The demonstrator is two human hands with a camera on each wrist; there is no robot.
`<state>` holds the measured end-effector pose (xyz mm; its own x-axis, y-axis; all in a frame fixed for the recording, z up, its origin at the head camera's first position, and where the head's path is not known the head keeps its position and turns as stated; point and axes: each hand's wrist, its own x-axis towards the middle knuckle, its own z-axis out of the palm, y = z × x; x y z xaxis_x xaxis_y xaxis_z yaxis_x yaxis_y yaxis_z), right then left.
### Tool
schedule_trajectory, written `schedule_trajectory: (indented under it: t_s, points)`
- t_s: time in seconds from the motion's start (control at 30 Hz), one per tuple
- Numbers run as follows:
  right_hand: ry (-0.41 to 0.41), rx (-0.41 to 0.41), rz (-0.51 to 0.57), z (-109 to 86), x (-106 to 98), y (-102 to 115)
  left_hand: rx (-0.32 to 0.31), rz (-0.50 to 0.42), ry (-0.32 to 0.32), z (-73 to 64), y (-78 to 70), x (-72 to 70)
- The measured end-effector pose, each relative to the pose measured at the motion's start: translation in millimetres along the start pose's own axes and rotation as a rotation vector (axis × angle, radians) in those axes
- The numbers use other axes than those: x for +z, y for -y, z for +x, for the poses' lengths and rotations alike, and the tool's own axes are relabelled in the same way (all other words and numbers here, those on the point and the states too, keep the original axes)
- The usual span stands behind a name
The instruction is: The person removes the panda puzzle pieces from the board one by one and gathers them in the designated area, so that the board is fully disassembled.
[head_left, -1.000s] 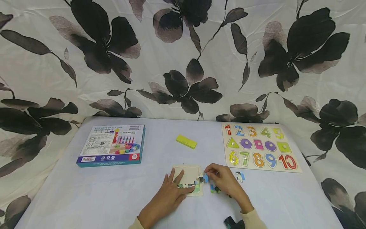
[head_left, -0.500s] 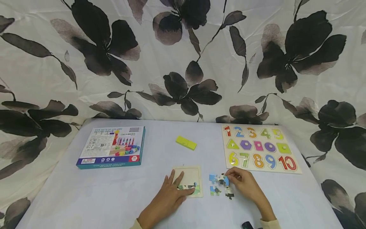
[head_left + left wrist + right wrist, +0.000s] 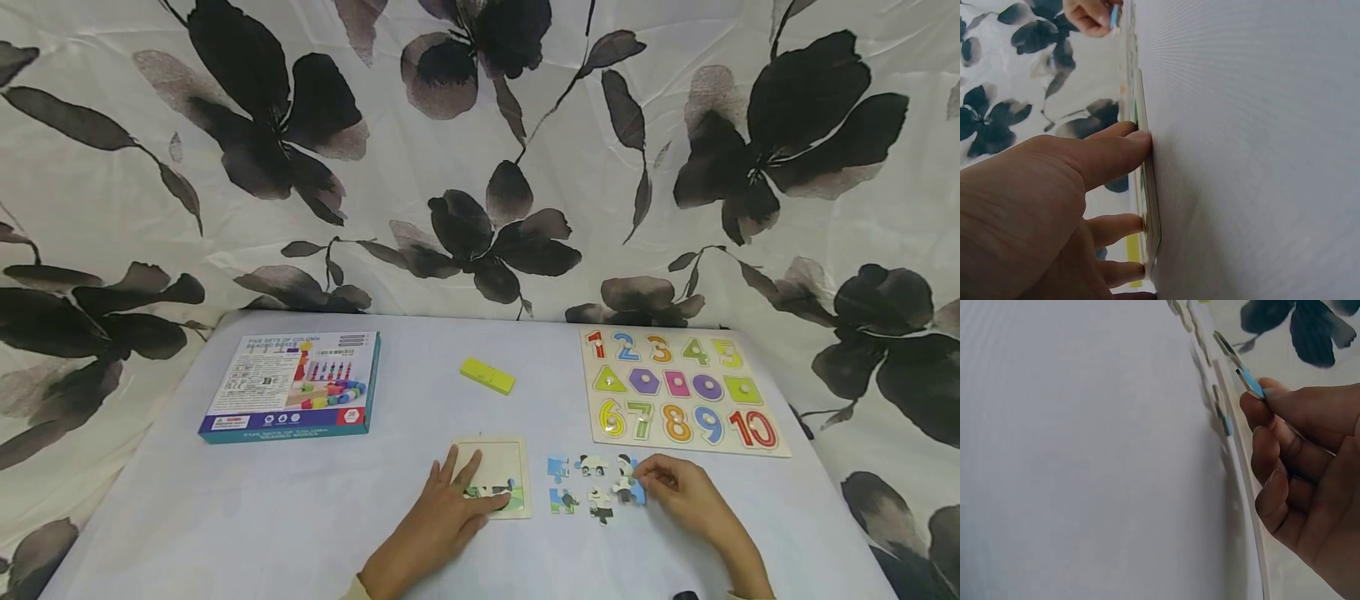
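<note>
My left hand [image 3: 442, 508] lies with spread fingers on a small wooden puzzle tray [image 3: 525, 467], its thumb at the near edge in the left wrist view [image 3: 1154, 219]. Green and black-and-white panda picture pieces [image 3: 517, 496] fill the tray's lower part, partly hidden by the hand. My right hand [image 3: 678, 492] pinches a blue-edged panda puzzle piece [image 3: 1250, 382] between thumb and index finger, raised off the table. Under and beside it lie loose pieces: a panda face [image 3: 592, 465], a blue corner [image 3: 557, 468], a green-and-blue one [image 3: 563, 501] and a panda body [image 3: 601, 505].
A wooden number and shape board [image 3: 682, 390] lies at the back right, just beyond the loose pieces. Toward the back left is a boxed bead set [image 3: 292, 383]. A yellow-green block [image 3: 487, 376] sits behind the tray. Floral cloth [image 3: 480, 150] hangs behind the table.
My right hand has moved right, from the tray's edge across the loose pieces, with a puzzle piece in its fingers. More loose pieces are uncovered. The left hand has stayed on the tray.
</note>
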<state>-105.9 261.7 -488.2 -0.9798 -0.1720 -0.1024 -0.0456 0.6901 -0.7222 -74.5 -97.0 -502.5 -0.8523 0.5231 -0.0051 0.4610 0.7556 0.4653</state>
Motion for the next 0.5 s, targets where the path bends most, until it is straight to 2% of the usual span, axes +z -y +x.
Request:
schedule_trajectory:
  t_s: [0.27, 0.5]
  points:
    - [0.054, 0.055, 0.012, -8.3, -1.8, -8.6, 0.002, -0.002, 0.002, -0.1, -0.4, 0.1]
    - [0.085, 0.026, 0.043, -9.0, -1.0, -12.7, 0.004, 0.006, -0.003, 0.6, -0.3, -0.2]
